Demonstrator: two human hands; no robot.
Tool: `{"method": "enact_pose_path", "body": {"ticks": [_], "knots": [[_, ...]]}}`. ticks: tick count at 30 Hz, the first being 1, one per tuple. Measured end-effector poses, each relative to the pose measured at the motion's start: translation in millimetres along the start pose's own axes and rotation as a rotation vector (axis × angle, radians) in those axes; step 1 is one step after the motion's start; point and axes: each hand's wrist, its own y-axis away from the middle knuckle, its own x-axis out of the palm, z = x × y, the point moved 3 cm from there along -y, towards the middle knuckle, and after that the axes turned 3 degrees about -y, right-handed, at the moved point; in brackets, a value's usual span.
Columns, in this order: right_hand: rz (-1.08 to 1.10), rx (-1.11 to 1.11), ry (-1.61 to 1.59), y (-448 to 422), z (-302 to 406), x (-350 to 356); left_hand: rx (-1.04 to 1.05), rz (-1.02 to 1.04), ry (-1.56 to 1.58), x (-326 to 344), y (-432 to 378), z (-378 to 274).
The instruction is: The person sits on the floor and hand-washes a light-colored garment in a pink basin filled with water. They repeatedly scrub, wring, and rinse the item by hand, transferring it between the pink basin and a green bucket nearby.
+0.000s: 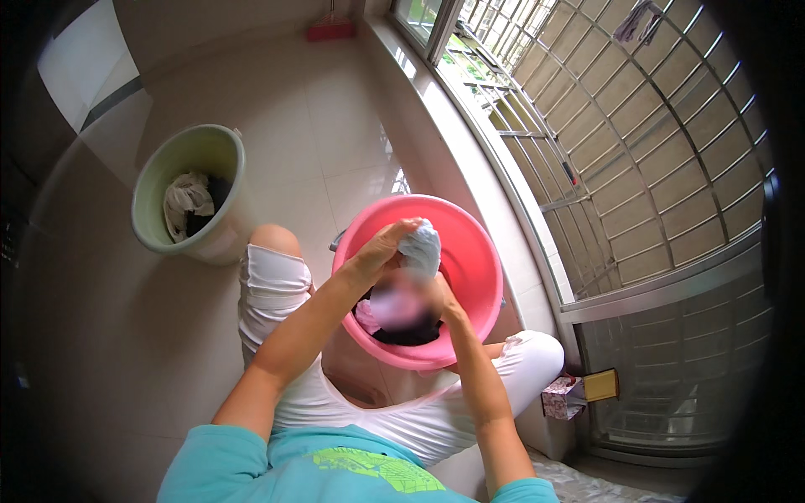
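My left hand (385,244) grips a light blue-grey cloth (422,246) above the pink plastic bucket (473,258). My right hand (443,297) is inside the bucket's outline, close to the lower end of that cloth. A blurred patch covers its fingers, so its hold cannot be made out. Beneath the hands lie dark fabric (409,334) and a pink cloth (366,316) at the near side of the bucket. The bucket stands on the floor between my knees.
On the left, a pale green bucket (236,182) holds a cream cloth (188,198) and dark fabric. A tiled ledge (462,170) and barred window (619,144) run along the right. A floral box (563,397) sits near my right knee; a red dustpan (330,30) stands far back.
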Motion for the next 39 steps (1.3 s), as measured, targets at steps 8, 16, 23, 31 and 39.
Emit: {"method": "enact_pose_path", "body": {"ticks": [8, 16, 23, 31, 39], "knots": [[-0.275, -0.090, -0.108, 12, 47, -21, -0.321, -0.376, -0.041, -90, -26, 59], [-0.439, -0.458, 0.991, 15, 44, 49, -0.280, 0.323, 0.234, -102, -46, 112], [-0.633, -0.445, 0.857, -6, 23, 12, 0.025, -0.084, -0.161, -75, -29, 114], [-0.490, -0.643, 0.934, 11, 36, 50, -0.003, -0.282, 0.032, -75, -27, 95], [-0.719, -0.445, 0.836, -6, 27, -4, -0.199, -0.353, -0.170, -43, -16, 91]]}}
